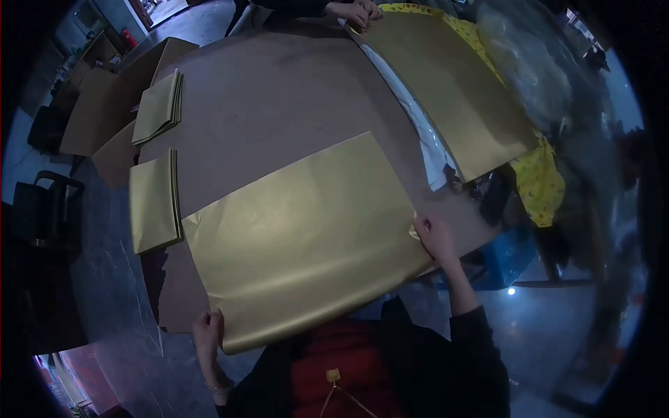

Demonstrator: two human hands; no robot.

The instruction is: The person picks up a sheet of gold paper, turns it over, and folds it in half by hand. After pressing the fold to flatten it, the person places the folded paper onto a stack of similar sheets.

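Observation:
A large gold paper sheet (306,216) lies on the brown table in front of me, its near edge curving up and over toward my body. My left hand (207,333) pinches the sheet's near left corner, fingers closed. At the right edge my right hand (435,240) grips the sheet, fingers curled round it. Beyond my left hand, a folded stack of gold paper (153,202) touches or nearly touches the sheet's left side. Another folded gold stack (159,108) sits farther back.
Across the brown table (272,90), another person's hands (355,14) rest at a gold sheet stack (453,83) with yellow patterned material (540,181) beneath. An open cardboard box (104,111) stands left. Clear plastic (523,56) lies at the right, a blue bin (512,258) below.

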